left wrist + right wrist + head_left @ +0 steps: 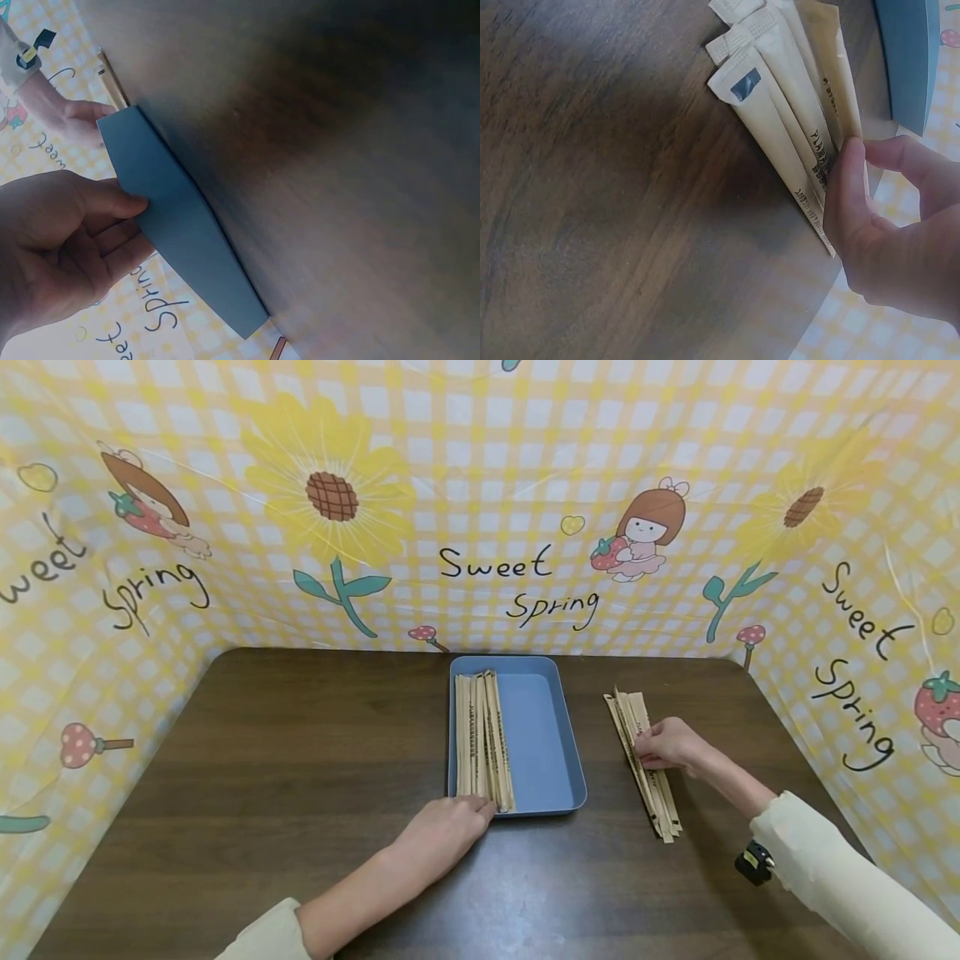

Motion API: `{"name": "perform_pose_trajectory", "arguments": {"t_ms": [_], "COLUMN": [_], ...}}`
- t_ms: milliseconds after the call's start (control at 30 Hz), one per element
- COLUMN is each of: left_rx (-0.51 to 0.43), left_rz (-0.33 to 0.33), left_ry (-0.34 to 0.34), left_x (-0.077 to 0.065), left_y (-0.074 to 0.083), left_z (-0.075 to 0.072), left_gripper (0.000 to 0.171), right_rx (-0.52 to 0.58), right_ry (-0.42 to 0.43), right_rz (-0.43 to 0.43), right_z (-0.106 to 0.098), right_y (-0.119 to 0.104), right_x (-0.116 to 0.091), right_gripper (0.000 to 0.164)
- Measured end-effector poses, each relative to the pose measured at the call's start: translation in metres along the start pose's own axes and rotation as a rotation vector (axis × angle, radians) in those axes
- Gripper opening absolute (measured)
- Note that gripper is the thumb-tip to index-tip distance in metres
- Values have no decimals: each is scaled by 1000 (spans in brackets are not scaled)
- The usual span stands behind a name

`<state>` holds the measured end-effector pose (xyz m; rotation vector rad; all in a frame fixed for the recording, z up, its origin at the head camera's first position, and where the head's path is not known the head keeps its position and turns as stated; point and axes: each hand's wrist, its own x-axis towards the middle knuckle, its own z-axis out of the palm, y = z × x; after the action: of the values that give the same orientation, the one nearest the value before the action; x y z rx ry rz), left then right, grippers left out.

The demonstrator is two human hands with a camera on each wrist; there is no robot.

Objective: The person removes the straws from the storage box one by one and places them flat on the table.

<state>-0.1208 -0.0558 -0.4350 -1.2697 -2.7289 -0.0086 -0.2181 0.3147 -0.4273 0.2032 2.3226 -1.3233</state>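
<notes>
A blue rectangular tray [542, 739] holds several paper-wrapped straws [471, 735], lying lengthwise along its left side. My left hand [442, 835] grips the tray's near edge at the left corner; in the left wrist view its thumb lies on the outer wall of the tray [169, 199]. To the right of the tray, a loose bundle of paper-wrapped straws [663, 806] lies on the table. My right hand [670, 745] is over that bundle. In the right wrist view, thumb and forefinger pinch one wrapped straw [838, 67] at the bundle's side nearest the tray.
The dark wooden table [315, 752] extends to both sides of the tray. Behind it and at its sides hangs a yellow checked cloth [480, 485] with printed flowers and lettering. A small black device [753, 863] is at the right wrist.
</notes>
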Motion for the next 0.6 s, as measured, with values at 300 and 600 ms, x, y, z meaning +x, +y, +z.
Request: {"name": "perform_pose_trajectory", "arguments": {"t_ms": [300, 600], "left_rx": [9, 9], "left_rz": [4, 2], "left_ry": [11, 25], "left_x": [0, -1], "left_y": [0, 0], "left_z": [0, 0], "left_gripper": [29, 28], "right_rx": [-8, -59], "right_ry": [-17, 8], "right_rz": [21, -3], "right_z": [3, 8], "right_y": [-2, -3], "right_x": [1, 2], "right_gripper": [18, 11]}}
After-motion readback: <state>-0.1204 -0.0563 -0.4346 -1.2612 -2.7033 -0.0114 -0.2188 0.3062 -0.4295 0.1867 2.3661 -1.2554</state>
